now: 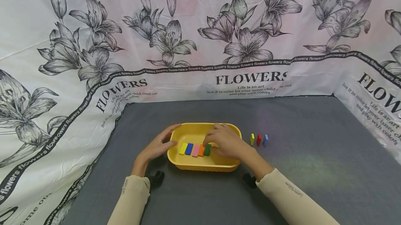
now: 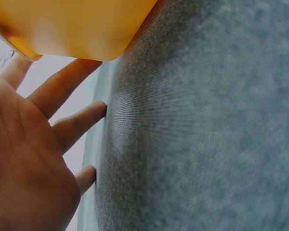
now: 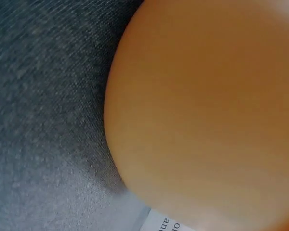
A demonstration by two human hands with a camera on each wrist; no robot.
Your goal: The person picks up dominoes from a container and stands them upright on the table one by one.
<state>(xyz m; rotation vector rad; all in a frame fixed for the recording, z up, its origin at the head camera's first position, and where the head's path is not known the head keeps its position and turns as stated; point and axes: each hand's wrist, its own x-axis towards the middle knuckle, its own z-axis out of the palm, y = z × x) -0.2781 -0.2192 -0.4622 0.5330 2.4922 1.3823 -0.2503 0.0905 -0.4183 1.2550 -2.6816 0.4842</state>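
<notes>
A yellow plastic tray [image 1: 200,167] stands on the grey cloth. Lying side by side inside it are a yellow block [image 1: 183,148], a blue block [image 1: 189,149], a pink block [image 1: 195,150], an orange block [image 1: 201,151] and a green block [image 1: 207,150], all flat and domino-like. My right hand [image 1: 227,141] reaches into the tray, thumb and finger pinching the green block. At the tray's left rim rests my left hand [image 1: 158,146], fingers spread and fairly straight; in the left wrist view its fingers [image 2: 67,89] lie beside the tray wall. The right wrist view shows mostly the tray's outer wall [image 3: 197,115].
Right of the tray, a small yellow block [image 1: 252,139], a red block [image 1: 259,139] and a light blue block [image 1: 266,140] stand upright in a row. Behind the grey cloth [image 1: 297,190] hangs a white flower-printed curtain [image 1: 188,86], which also runs along both sides.
</notes>
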